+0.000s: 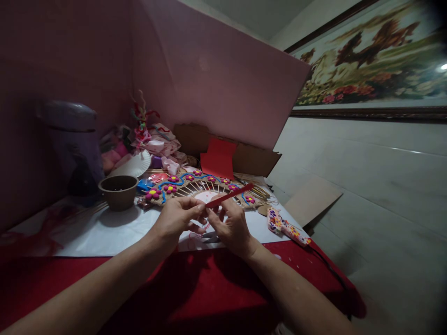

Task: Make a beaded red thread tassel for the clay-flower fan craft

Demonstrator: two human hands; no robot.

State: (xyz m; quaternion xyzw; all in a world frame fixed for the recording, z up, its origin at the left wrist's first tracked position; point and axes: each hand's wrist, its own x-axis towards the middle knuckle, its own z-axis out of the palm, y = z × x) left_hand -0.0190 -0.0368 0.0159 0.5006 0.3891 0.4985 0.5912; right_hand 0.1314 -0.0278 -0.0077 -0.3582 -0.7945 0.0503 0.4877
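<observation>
Both my hands meet above the white sheet, around a narrow red paper strip (233,194). My left hand (183,214) pinches the strip's lower left end between thumb and fingertips. My right hand (228,223) is closed on the same strip, which slants up to the right past the knuckles. Just behind my hands lies a woven fan-shaped craft piece (206,179), trimmed with pink and yellow flowers and a wavy blue line. Partly hidden under my right hand are scissors (210,238) with dark blades.
A brown pot (118,191) stands left. Red paper sheets (219,158) lean on cardboard (258,163) behind. At right lies a flower-patterned glue gun (286,228) with a black cord. Craft materials (162,139) pile up at the back left. Red cloth (195,288) covers the table's front.
</observation>
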